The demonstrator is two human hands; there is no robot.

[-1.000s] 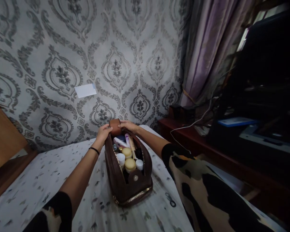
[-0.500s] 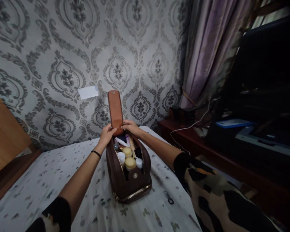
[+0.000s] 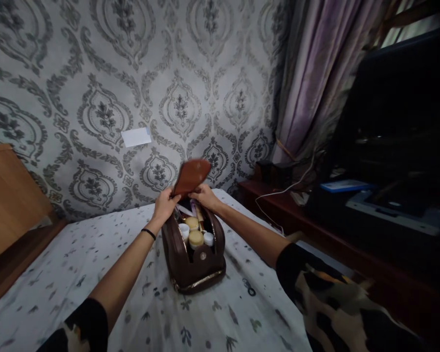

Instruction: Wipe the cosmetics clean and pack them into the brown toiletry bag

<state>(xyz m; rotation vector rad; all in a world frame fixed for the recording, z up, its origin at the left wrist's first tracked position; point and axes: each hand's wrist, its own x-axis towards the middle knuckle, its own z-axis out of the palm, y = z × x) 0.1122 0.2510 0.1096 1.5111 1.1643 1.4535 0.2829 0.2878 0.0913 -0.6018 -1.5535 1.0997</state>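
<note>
- One brown bag point(image 3: 201, 276), unzipped, set upright on a patterned sheet point(image 3: 132, 303).
- One tan flap point(image 3: 191, 177), raised and bent rightward, at the bag's far end.
- Left hand point(image 3: 165, 205): bag's far rim gripped by thumb and fingers, beside the flap's base.
- Right hand point(image 3: 206, 198): rim pinched likewise, opposite side.
- Yellow-lidded jars point(image 3: 196, 239) and white-lidded jars point(image 3: 208, 238), held inside.
- White card point(image 3: 136, 137), placed against the wall point(image 3: 242, 54).

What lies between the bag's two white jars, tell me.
Between the left white jar and the right white jar: the front yellow jar, with a second yellow jar behind, seen in the head view.
</note>
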